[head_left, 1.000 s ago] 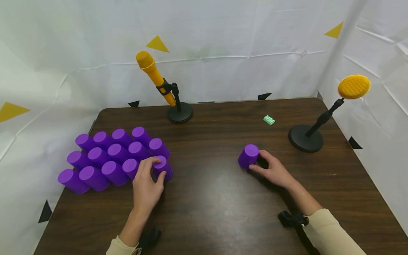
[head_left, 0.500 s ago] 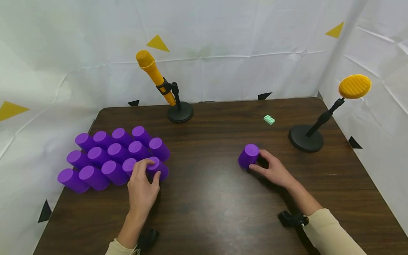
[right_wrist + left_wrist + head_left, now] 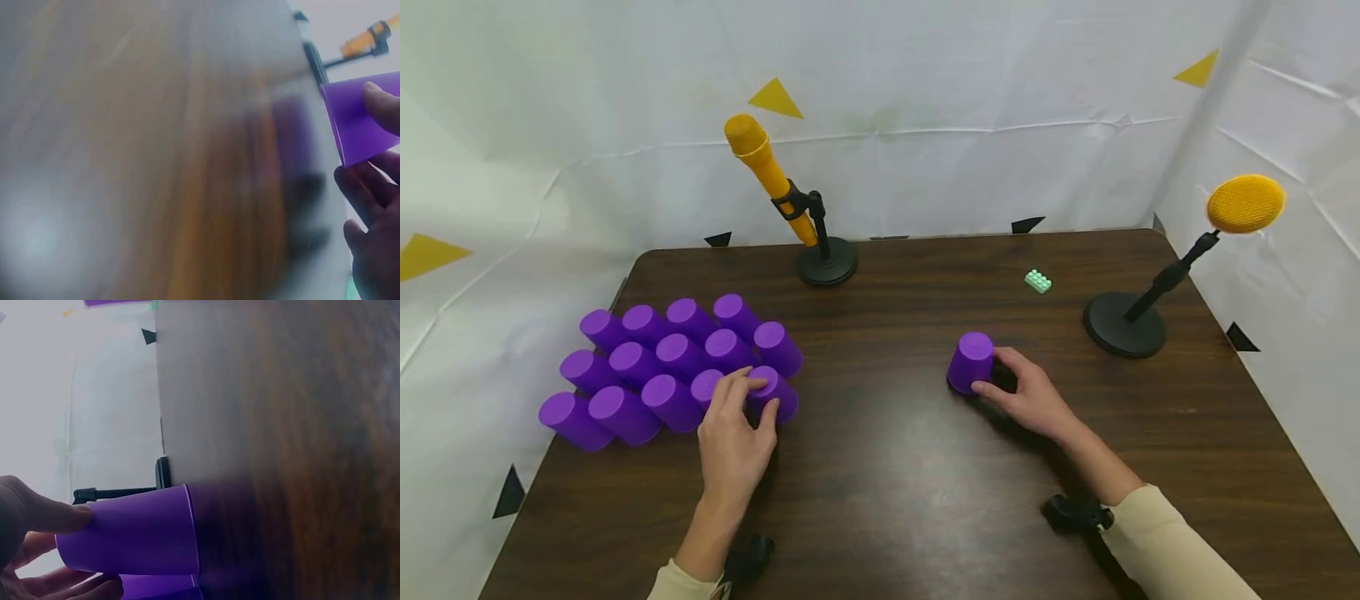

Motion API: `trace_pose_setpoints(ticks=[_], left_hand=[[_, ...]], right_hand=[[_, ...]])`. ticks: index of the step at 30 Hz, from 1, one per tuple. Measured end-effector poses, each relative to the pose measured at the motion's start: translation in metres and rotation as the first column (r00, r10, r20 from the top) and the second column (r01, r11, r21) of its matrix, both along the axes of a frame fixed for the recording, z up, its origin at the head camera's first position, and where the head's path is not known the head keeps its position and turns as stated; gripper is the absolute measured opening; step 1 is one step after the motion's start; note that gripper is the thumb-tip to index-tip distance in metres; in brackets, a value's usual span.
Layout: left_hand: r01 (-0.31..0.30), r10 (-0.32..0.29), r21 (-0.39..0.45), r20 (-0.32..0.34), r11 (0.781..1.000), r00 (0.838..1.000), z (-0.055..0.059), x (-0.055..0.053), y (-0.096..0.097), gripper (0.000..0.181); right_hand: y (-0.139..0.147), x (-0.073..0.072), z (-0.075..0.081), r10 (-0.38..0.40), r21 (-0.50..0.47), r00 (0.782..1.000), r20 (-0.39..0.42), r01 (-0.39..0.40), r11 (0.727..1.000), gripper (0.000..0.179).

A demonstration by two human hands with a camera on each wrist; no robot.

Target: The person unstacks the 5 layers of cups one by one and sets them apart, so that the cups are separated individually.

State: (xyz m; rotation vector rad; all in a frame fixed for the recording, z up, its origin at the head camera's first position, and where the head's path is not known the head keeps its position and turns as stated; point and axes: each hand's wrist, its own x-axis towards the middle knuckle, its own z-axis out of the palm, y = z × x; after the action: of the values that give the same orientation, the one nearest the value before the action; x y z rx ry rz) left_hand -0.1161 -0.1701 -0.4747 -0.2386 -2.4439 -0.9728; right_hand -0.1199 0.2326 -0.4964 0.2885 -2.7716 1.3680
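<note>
Purple cups stand upside down in rows on the left of the table. My left hand grips the cup at the right end of the front row, thumb on its near side; in the left wrist view this cup has its rim down by the table. To the right, my right hand holds a single upside-down purple cup from its right side. In the right wrist view, fingers and thumb lie on opposite sides of that cup, a dark shadow under it.
A yellow microphone on a black stand is at the back edge of the dark wood table. A round yellow microphone stands back right. Between them lies a small mint-green toy brick. White sheeting encloses the table.
My left hand has shifted its cup slightly left, against the row. My right hand, still at first, has brought its cup a little to the left.
</note>
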Motion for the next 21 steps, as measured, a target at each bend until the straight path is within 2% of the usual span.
trace_pose_setpoints(ticks=[4,8,15,21], left_hand=[[0.005,-0.005,-0.001,-0.020,1.000,1.000,0.001,-0.001,-0.001,0.025],[0.003,-0.003,-0.006,-0.021,1.000,1.000,0.002,-0.001,-0.003,0.025],[0.000,0.000,-0.007,-0.028,1.000,1.000,0.002,-0.001,-0.004,0.025],[0.009,-0.009,-0.010,-0.029,1.000,1.000,0.001,-0.001,-0.004,0.025]], right_hand=[[-0.031,-0.019,0.004,0.055,-0.015,0.998,-0.026,-0.056,0.998,0.050],[-0.068,-0.047,0.004,0.102,-0.025,0.994,-0.041,-0.103,0.994,0.053],[-0.134,-0.098,0.002,0.133,-0.013,0.991,-0.012,-0.133,0.991,0.057],[-0.178,-0.130,0.002,0.136,0.041,0.990,0.033,-0.137,0.990,0.060]])
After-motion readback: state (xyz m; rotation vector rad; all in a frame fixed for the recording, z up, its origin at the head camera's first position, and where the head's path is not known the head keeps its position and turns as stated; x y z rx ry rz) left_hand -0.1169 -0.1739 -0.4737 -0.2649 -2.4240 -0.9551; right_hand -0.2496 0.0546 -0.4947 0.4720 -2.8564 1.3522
